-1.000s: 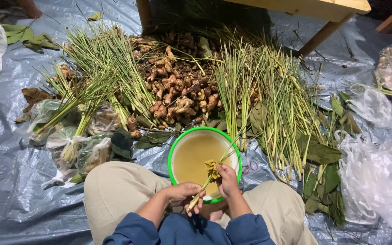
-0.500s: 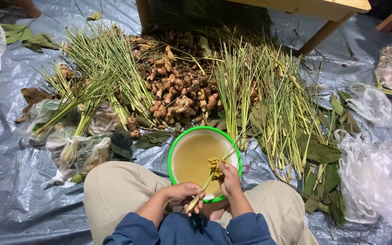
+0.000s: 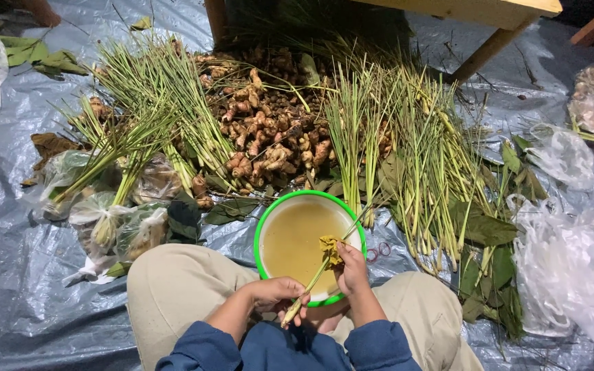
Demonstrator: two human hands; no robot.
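- Left hand (image 3: 278, 294) grips a lemongrass stalk (image 3: 311, 283) by its base.
- Right hand (image 3: 352, 266) pinches yellow pieces (image 3: 329, 247) over a green-rimmed bowl (image 3: 309, 246).

Bowl (image 3: 309, 240) before knees, roots (image 3: 269, 130) behind (btwn stalk bundles (image 3: 152, 110)), bags (image 3: 562, 261) right.
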